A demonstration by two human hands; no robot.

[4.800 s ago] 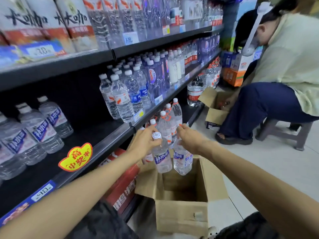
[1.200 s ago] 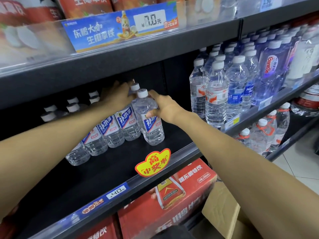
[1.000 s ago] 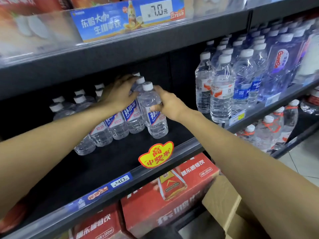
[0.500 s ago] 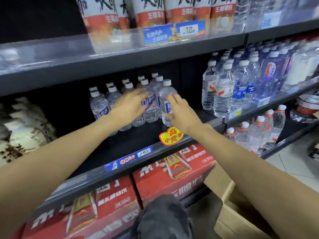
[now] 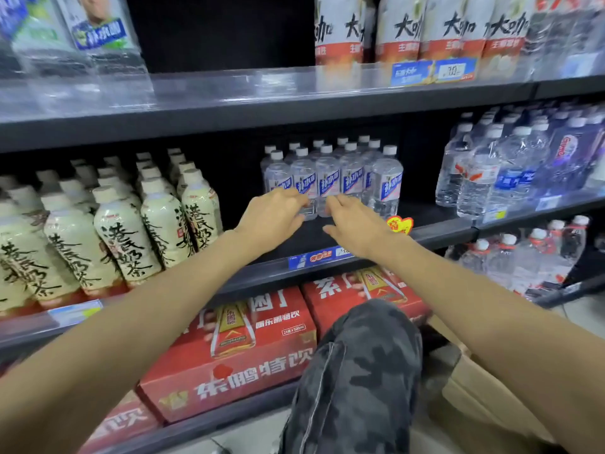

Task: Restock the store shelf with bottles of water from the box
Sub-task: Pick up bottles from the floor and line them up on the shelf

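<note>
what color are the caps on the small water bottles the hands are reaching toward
White caps on the small water bottles, clearest in the head view, the only one.

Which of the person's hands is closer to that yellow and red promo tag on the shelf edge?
The right hand: it sits just left of the promo tag, nearly touching. The left hand is farther left, beyond the right hand.

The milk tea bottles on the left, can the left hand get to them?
Probably yes. The left hand sits open at the shelf front, and the milk tea bottles stand at the same level with nothing between them.
</note>
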